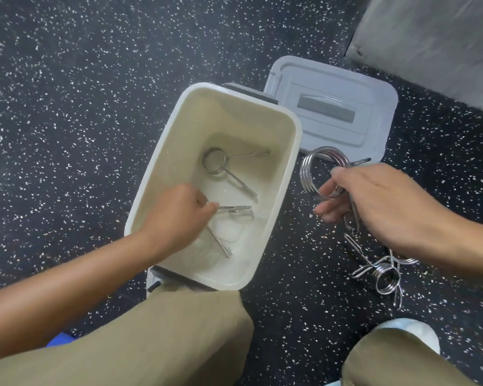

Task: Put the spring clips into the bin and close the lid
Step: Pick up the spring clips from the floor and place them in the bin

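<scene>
My left hand (176,215) reaches down inside the open cream bin (162,151), fingers closed on a spring clip (229,210), with another clip (218,162) lying loose on the bin floor. My right hand (374,207) grips a coiled clip (310,174) above the speckled floor (67,107). More clips (382,277) lie below it, and the grey lid (332,107) rests beside the bin.
</scene>
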Available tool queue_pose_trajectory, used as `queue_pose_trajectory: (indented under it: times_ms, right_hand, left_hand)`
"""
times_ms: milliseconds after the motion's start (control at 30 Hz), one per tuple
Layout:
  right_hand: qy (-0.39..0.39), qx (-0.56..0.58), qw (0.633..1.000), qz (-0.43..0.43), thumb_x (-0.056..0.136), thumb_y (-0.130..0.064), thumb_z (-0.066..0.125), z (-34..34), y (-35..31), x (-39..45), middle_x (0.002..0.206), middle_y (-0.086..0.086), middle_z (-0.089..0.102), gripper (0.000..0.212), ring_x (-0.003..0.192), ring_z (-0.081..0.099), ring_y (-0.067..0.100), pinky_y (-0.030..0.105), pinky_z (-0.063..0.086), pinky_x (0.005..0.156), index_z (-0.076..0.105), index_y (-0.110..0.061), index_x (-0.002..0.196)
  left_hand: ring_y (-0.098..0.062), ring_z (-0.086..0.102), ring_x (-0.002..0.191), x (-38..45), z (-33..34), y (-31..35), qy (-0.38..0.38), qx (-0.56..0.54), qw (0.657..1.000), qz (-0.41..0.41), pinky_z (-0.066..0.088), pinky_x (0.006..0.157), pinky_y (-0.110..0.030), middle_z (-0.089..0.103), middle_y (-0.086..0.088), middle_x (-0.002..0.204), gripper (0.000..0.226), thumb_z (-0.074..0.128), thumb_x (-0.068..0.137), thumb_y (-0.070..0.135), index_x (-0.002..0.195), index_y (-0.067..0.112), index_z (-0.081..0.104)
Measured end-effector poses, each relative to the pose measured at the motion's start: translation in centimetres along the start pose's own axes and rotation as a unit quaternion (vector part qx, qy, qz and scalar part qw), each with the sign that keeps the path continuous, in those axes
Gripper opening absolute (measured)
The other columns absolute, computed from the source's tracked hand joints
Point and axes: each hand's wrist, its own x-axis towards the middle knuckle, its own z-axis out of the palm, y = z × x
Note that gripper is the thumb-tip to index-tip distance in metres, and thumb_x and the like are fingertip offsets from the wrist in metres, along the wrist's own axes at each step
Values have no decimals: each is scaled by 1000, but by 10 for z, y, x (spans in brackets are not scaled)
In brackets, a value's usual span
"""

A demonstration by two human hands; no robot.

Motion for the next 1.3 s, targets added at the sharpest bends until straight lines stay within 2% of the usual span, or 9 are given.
queue_pose_trajectory:
  times_ms: [133, 367, 533, 633, 900, 967, 1033, 1133, 1300]
  right_hand:
    - [-7, -90, 995, -43, 101, -38, 36, -4, -25, -1, 72, -8, 79, 51, 70, 75, 10, 41, 57, 78, 76, -16, 79]
    - [35, -261, 948, -180, 97, -46, 28, 4, -74, 19, 63, 11, 70, 65, 64, 65, 29, 43, 54, 63, 67, -5, 66]
    - [33, -360, 897, -255, 100, -35, 34, 34, -122, 36, 53, 10, 41, 54, 51, 40, 24, 34, 28, 45, 39, -11, 52]
    - [19, -436, 865, -248, 101, -28, 35, 60, -131, 58, 58, 4, 32, 46, 61, 38, 30, 29, 21, 44, 31, -17, 57]
    - [15, -428, 894, -135, 93, -25, 35, 121, -99, 140, 70, 9, 49, 32, 76, 50, 34, 33, 37, 62, 45, -16, 64]
    - [10, -429, 894, -130, 93, -23, 36, 134, -93, 150, 93, 16, 65, 34, 89, 60, 38, 33, 37, 68, 67, -9, 87]
    - [17, -417, 901, -121, 96, -26, 40, 142, -91, 152, 107, 15, 71, 37, 100, 66, 35, 30, 37, 70, 72, -9, 106]
    - [37, -437, 890, -129, 98, -27, 42, 150, -87, 153, 111, 11, 73, 36, 102, 68, 31, 29, 35, 70, 73, -13, 109]
    - [58, -449, 879, -150, 98, -23, 42, 152, -83, 152, 108, 9, 74, 35, 99, 70, 29, 28, 36, 68, 75, -14, 106]
  left_hand:
    - [-21, 68, 85, -15, -23, 9, -11, -12, 1000, 14, 55, 81, -38, 74, 0, 88, 34, 58, 96, 49, 91, 18, 73]
    - [-15, 73, 74, -38, -56, 5, 8, -69, 997, 27, 59, 74, -41, 77, 8, 77, 40, 51, 91, 59, 76, 26, 69]
    - [-16, 69, 68, -48, -70, 5, 7, -46, 998, 43, 57, 69, -42, 74, 4, 72, 45, 46, 91, 58, 73, 23, 66]
    - [-13, 67, 69, -48, -76, 3, 17, -50, 998, 38, 56, 67, -38, 73, 7, 72, 43, 45, 88, 60, 74, 25, 66]
    - [-15, 66, 64, -49, -78, -9, 0, -42, 999, 32, 56, 65, -38, 73, 5, 72, 44, 43, 88, 62, 76, 25, 65]
    - [-13, 64, 60, -50, -78, -9, -3, -40, 999, 30, 54, 62, -36, 72, 5, 70, 43, 45, 89, 61, 75, 25, 65]
    - [-9, 59, 55, -51, -78, -6, -5, -34, 999, 32, 49, 57, -34, 70, 5, 67, 41, 46, 90, 59, 74, 25, 64]
    - [-8, 55, 52, -52, -76, -3, -8, -30, 999, 35, 39, 53, -32, 68, 6, 65, 40, 48, 93, 56, 73, 25, 63]
    - [-8, 57, 57, -51, -71, 0, -16, -15, 999, 42, 43, 54, -32, 70, 6, 70, 42, 47, 94, 57, 74, 23, 63]
